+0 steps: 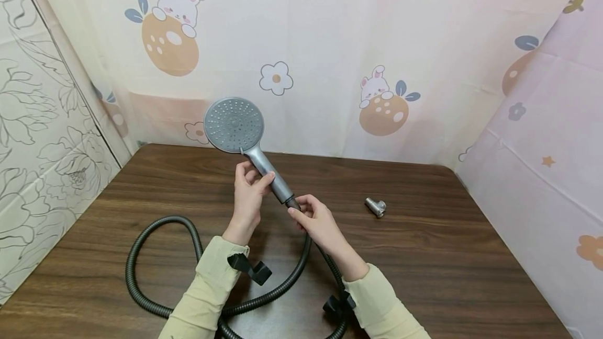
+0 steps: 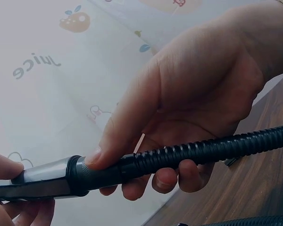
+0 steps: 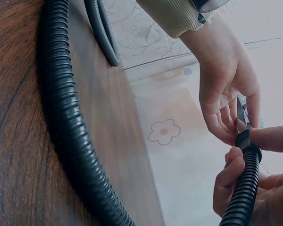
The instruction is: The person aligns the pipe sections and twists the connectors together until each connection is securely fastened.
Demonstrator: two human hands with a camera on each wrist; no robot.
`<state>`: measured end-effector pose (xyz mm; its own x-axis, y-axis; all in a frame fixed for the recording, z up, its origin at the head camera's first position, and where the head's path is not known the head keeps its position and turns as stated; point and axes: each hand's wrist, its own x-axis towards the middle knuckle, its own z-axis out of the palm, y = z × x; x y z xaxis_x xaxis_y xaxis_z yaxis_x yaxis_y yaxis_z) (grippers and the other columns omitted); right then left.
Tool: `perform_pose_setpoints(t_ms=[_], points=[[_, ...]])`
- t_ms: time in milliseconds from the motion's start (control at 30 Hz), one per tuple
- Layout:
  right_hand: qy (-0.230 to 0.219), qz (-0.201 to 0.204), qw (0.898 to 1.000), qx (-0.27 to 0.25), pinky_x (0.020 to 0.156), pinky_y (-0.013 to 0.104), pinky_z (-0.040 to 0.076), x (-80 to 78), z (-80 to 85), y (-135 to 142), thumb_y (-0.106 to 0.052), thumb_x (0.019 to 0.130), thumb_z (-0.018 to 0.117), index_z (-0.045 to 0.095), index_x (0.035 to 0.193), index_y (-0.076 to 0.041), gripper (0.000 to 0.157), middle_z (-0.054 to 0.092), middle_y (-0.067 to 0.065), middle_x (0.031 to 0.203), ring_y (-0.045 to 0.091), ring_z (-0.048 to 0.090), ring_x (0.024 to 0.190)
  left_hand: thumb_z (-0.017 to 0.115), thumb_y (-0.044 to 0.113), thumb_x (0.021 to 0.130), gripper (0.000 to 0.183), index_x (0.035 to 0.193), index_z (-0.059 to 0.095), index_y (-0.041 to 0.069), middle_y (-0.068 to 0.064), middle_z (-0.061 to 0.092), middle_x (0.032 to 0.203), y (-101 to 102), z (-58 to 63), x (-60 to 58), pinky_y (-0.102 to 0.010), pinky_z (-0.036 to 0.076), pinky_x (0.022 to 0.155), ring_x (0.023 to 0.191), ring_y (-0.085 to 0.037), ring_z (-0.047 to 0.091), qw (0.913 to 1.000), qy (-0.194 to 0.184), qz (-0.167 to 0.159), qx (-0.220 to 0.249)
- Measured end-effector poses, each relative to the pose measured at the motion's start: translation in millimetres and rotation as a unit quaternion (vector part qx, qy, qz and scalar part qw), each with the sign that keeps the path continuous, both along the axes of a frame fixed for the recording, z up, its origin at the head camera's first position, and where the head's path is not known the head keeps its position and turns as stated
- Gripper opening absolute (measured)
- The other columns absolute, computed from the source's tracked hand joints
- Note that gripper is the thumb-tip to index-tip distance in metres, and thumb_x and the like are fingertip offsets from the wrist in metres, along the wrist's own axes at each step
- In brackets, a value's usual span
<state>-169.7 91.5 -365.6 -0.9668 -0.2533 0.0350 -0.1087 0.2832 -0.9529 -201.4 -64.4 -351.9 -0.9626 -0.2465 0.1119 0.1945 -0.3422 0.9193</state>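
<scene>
A grey shower head [image 1: 234, 124] with a round nozzle face is raised above the table, tilted up to the left. My left hand [image 1: 247, 198] grips its handle [image 1: 270, 171] between thumb and fingers. At the handle's lower end, my right hand [image 1: 322, 224] pinches the dark end fitting [image 2: 101, 176] of a black ribbed shower hose [image 1: 301, 263]. In the left wrist view the fitting meets the handle end, with the right thumb pressed on it; the thread inside is hidden. Fingers of the right hand also curl under the hose.
The rest of the hose loops over the brown wooden table [image 1: 447, 255], left and below the arms. A small metal T-shaped fitting [image 1: 376, 207] lies right of the hands. Printed curtains [image 1: 311, 25] hang behind the table and at its sides.
</scene>
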Motion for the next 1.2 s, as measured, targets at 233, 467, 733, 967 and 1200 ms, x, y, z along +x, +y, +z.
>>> perform_pose_setpoints(t_ms=[233,467,733,967,1200], points=[[0.001,0.012,1.0,0.008,0.058,0.026,0.046,3.4,5.2,-0.5,-0.016,0.091,0.056,0.054,0.109,0.001,0.026,0.057,0.01,0.084,0.016,0.054,0.063,0.059,-0.003,0.083,0.041,0.117,0.038,0.007,-0.01,0.057,0.101,0.1,-0.3,0.5,-0.024,0.048,0.065,0.076,-0.009,0.058,1.0,-0.007,-0.004,-0.002],[0.005,0.016,1.0,0.011,0.059,0.03,0.049,1.5,1.0,-0.7,-0.018,0.094,0.05,0.055,0.108,0.001,0.024,0.06,0.017,0.086,0.012,0.054,0.061,0.058,-0.004,0.084,0.041,0.118,0.038,0.006,-0.014,0.056,0.105,0.2,0.0,0.9,-0.025,0.049,0.066,0.078,-0.01,0.058,1.0,-0.002,-0.007,-0.001],[-0.01,0.018,1.0,-0.003,0.057,0.029,0.047,3.1,2.6,-1.9,-0.02,0.097,0.044,0.054,0.111,0.004,0.029,0.06,0.02,0.084,0.013,0.053,0.06,0.059,-0.004,0.084,0.041,0.118,0.038,0.006,-0.013,0.057,0.104,0.1,-0.5,0.4,-0.025,0.048,0.066,0.077,-0.01,0.058,1.0,-0.001,-0.005,-0.002],[-0.016,0.022,1.0,-0.009,0.058,0.03,0.047,2.4,0.2,-2.1,-0.018,0.098,0.041,0.054,0.111,0.004,0.029,0.06,0.023,0.085,0.013,0.052,0.059,0.059,-0.004,0.084,0.041,0.118,0.038,0.006,-0.013,0.057,0.104,0.2,-1.2,0.5,-0.026,0.048,0.067,0.078,-0.011,0.058,1.0,-0.001,-0.005,-0.002],[0.001,-0.004,1.0,0.004,0.058,0.032,0.049,2.1,-0.4,-2.6,-0.02,0.096,0.046,0.055,0.114,-0.001,0.027,0.06,0.014,0.084,0.015,0.055,0.06,0.059,-0.004,0.083,0.042,0.118,0.038,0.007,-0.012,0.056,0.104,-0.3,0.0,0.9,-0.024,0.048,0.066,0.078,-0.01,0.058,1.0,-0.003,-0.004,-0.001]])
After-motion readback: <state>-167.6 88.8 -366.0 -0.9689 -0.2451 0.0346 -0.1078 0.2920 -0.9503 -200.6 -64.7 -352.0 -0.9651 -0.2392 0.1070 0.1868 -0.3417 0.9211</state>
